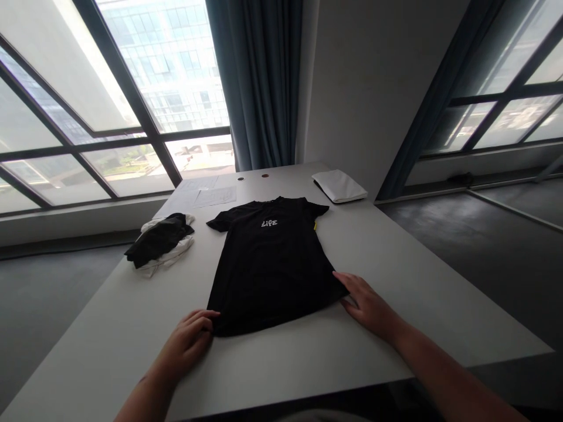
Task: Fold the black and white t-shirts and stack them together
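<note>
A black T-shirt (272, 269) lies spread flat on the white table, its collar away from me and its hem towards me. White lettering that reads "LIFE" is on its chest. My left hand (192, 338) is closed on the hem's left corner, with the fingertips over the cloth. At the opposite corner, my right hand (364, 300) grips the hem between thumb and fingers. Something small and yellow (315, 225) shows by the shirt's right sleeve.
To the left, a crumpled heap of black and white cloth (162, 241) rests near the edge of the table (281, 375). Paper sheets (215, 196) lie at the far left. A folded white cloth (341, 186) sits at the far right. Windows and a blue curtain (264, 82) stand behind.
</note>
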`<state>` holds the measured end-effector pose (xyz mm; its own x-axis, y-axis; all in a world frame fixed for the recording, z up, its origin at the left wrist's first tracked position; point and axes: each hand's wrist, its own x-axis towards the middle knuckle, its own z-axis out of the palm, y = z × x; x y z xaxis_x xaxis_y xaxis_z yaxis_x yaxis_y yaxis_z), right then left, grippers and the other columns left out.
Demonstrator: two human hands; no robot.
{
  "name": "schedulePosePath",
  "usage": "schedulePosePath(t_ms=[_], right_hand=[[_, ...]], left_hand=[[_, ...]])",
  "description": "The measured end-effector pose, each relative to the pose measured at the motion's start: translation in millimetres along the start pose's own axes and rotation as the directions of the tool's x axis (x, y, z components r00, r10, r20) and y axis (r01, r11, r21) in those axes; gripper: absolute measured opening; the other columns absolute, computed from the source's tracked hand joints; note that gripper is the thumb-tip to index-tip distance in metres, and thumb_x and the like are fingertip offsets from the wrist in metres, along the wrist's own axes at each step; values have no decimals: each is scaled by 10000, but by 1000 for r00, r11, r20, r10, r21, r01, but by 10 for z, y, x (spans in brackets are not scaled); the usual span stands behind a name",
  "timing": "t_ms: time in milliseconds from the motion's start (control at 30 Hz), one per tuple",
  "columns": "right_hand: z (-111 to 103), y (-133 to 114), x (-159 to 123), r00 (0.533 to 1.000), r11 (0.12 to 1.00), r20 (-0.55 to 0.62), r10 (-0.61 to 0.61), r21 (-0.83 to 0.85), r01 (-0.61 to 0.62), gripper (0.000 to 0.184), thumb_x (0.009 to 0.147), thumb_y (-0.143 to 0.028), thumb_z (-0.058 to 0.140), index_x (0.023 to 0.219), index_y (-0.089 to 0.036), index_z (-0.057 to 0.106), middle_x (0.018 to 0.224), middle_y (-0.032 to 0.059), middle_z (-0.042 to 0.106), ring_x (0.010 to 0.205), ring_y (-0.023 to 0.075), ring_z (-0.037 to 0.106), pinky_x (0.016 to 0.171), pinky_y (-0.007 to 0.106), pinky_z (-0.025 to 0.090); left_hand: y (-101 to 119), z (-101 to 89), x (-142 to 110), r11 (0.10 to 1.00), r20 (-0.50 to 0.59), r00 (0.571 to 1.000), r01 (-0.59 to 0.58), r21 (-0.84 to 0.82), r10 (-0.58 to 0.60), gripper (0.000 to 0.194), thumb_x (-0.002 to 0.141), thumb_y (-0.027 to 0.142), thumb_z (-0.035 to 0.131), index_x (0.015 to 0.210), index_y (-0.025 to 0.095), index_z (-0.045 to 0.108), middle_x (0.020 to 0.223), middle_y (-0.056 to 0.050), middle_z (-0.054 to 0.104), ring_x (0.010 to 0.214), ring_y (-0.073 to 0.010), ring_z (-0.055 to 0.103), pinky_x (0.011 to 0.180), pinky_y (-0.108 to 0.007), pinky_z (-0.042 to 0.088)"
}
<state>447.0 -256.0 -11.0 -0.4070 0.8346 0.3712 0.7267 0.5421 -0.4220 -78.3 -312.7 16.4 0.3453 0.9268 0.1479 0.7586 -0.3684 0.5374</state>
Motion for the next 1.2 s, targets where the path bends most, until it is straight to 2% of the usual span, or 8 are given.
schedulePosePath(t_ms=[100,200,333,500,600,733,1000,1200], right_hand=[[9,0,4,1000,998,-18,-26,62,27,307,835,-122,535,1097,-224,658,1231,102,659,1224,291,588,1129,540,454],[-21,-57,-66,999,990,-28,-27,138,31,174,771,-98,525,875,-229,575,1073,78,674,1082,265,627,1046,478,510],[-87,-172,-186,997,985,-14,-74,157,75,45,889,-187,561,864,-224,563,993,71,662,980,248,626,1043,463,484],[-74,-253,-242,1000,1000,-3,-4,8,4,226,967,-294,603,772,-216,520,755,33,570,739,211,543,769,375,491],[-50,-282,-252,999,999,28,-16,-40,17,73,953,-253,610,996,-209,649,866,55,624,826,235,591,829,409,496],[-39,-288,-272,995,996,52,-80,-31,81,237,959,-275,640,1186,-261,709,1190,99,638,1111,287,606,969,445,497],[-56,-208,-264,991,992,54,-122,30,120,214,1050,-258,520,990,-213,721,1016,85,674,967,235,638,909,404,496],[-289,-173,-403,982,991,149,-112,85,101,250,1048,-333,557,920,-207,730,985,85,650,941,222,619,840,354,504]], left_hand=[[-2,27,-21,997,-16,999,33,70,-32,219,955,394,544,890,255,700,1272,-81,721,1184,-261,661,1020,-422,576],[-48,103,-33,985,-105,993,76,155,-60,208,915,430,615,1004,274,720,1189,-67,737,1112,-259,689,985,-423,585],[-101,167,-55,971,-133,990,79,227,-49,197,906,379,620,1040,285,729,1151,-58,730,1067,-251,700,952,-408,583],[-114,162,-60,970,-157,987,69,233,-32,215,926,306,542,1038,284,724,1136,-54,724,1043,-238,704,936,-395,582],[-104,149,-65,972,-176,984,45,231,-4,239,894,254,525,1038,275,714,1128,-50,721,1020,-225,707,907,-362,589],[-86,133,-118,973,-170,986,39,225,0,245,859,185,481,965,254,691,1121,-52,712,993,-205,691,896,-335,573],[-15,113,-233,955,-116,992,71,288,-39,216,864,147,454,807,222,648,879,-29,653,807,-162,615,797,-293,497],[113,55,-401,937,-24,999,-36,346,47,177,784,81,456,753,214,568,821,-16,585,801,-175,565,775,-318,446]])
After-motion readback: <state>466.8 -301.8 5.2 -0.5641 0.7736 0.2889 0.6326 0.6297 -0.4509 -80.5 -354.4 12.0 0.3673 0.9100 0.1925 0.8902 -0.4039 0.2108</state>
